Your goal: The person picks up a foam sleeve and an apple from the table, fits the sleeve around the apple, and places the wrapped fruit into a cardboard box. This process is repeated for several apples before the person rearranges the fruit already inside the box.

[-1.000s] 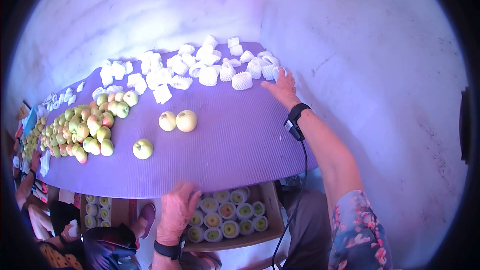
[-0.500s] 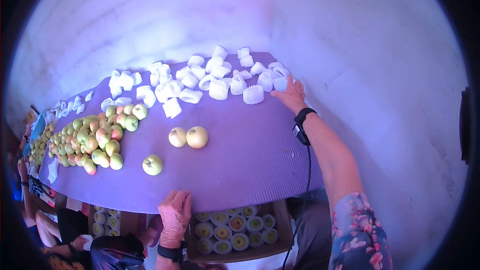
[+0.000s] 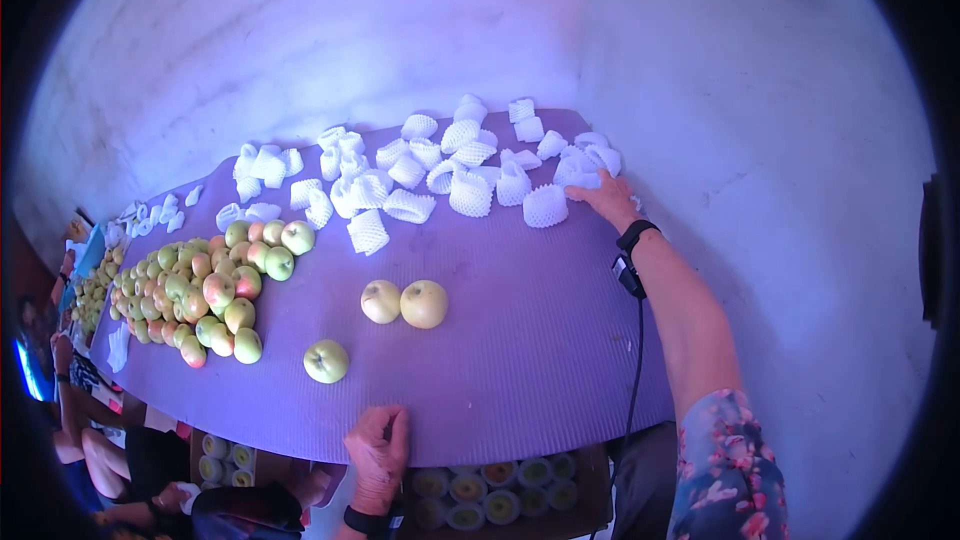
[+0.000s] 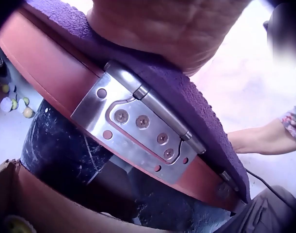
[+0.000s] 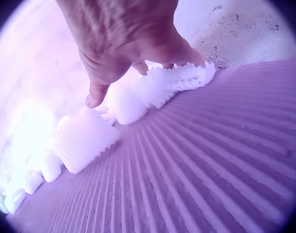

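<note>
In the head view, the left hand [image 3: 380, 448] is rested, fingers loosely curled, on the purple mat's [image 3: 500, 360] near edge. In the left wrist view, a metal hinge [image 4: 136, 131] is shown beneath; in the right, foam nets [image 5: 160, 88] on the mat are touched by the right hand [image 5: 128, 43], its fingers spread.

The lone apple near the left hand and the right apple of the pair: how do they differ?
The lone apple looks greener; the pair's right apple looks paler and yellower. The lone apple sits by itself; the pair's right apple sits close beside its neighbour. Both lie bare on the purple mat.
</note>
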### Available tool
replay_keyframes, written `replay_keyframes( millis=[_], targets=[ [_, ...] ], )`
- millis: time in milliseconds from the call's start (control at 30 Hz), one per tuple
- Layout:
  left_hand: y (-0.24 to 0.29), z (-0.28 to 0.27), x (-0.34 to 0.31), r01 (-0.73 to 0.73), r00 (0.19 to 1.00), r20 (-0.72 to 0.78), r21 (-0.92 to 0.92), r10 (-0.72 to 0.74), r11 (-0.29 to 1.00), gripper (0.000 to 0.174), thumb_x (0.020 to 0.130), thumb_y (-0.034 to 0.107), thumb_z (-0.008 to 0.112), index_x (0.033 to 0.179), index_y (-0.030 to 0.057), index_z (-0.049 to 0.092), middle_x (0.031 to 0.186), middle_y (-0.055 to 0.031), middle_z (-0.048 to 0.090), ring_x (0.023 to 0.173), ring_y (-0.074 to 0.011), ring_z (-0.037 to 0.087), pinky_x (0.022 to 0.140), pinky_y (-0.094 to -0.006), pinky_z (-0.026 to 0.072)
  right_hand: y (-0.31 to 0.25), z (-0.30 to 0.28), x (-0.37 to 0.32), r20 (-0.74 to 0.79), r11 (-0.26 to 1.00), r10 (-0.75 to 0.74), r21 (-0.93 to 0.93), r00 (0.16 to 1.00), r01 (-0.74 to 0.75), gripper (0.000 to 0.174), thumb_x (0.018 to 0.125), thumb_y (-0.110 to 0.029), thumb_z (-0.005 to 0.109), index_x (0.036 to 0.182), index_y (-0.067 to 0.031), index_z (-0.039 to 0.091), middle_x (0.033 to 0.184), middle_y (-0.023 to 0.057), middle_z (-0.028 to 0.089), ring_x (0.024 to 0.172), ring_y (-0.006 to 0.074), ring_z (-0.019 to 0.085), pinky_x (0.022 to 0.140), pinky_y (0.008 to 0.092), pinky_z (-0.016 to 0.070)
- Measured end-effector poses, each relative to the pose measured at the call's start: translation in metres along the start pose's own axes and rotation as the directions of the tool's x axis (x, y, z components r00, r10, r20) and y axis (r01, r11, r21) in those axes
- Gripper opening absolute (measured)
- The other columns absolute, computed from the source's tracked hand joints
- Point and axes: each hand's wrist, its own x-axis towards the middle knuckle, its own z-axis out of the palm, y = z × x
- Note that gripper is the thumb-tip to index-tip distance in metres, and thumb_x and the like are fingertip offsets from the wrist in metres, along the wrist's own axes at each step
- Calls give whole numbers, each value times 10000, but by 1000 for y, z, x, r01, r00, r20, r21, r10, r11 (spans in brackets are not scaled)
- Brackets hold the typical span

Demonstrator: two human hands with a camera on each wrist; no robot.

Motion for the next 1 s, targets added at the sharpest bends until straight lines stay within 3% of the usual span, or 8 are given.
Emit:
replay_keyframes(
  millis=[33,233,367,633,733,833,933,1000],
  targets=[
    [1,1,1,-14,1000,-6,21,14,1000,21,802,32,675,816,47,672,680,-107,598,591,-251,603,542,-335,466,-6,1,0,-10,999,9,-32,1000,-9,1033,647,-671,731,1458,-126,397,1446,263,372,1355,423,353,1127,449,284],
    [4,5,4,-24,1000,-11,81,25,996,23,791,34,677,809,49,673,669,-101,583,578,-258,590,535,-350,456,-37,19,-4,29,960,-94,-261,995,98,874,641,-587,748,1362,-150,516,1442,233,388,1334,433,363,1084,488,319],
    [7,6,3,24,1000,-14,75,-24,997,32,783,37,685,805,59,675,667,-92,585,580,-268,592,521,-358,455,-43,29,0,131,943,-290,-131,948,306,676,610,-417,761,1200,-114,629,1296,213,527,1237,419,459,1007,471,398],
    [5,5,3,-1,1000,4,66,1,998,24,817,39,664,836,27,672,682,-124,594,592,-254,601,563,-337,465,-70,18,-38,346,743,-642,64,684,666,539,571,-255,756,1050,-27,663,1047,221,637,1037,414,578,878,444,481],
    [1,7,2,16,1000,7,61,-17,998,23,820,44,665,835,28,670,689,-126,601,596,-258,605,564,-340,466,-82,-8,-74,492,745,-626,148,605,650,564,570,-263,787,1043,10,648,1054,202,624,1027,358,579,882,408,470],
    [3,6,2,21,1000,6,62,-21,998,21,822,48,667,831,30,668,695,-128,605,600,-262,610,564,-343,466,-82,-17,-93,651,607,-642,109,404,787,584,593,-288,808,1070,4,639,1059,175,612,1049,327,570,908,388,456],
    [3,7,3,7,1000,-5,74,-7,997,21,823,52,668,827,31,667,698,-128,607,601,-265,611,562,-344,466,-86,-30,-118,744,570,-590,109,314,814,540,602,-304,809,1030,-12,659,1043,185,624,1020,347,581,844,400,475],
    [3,7,2,-1,1000,-15,77,2,997,21,823,54,670,826,33,667,699,-128,608,601,-266,611,562,-344,466,-91,-26,-113,633,587,-686,190,359,787,559,632,-330,800,1073,-22,649,1086,180,613,1035,343,574,853,407,470]
  ],
)
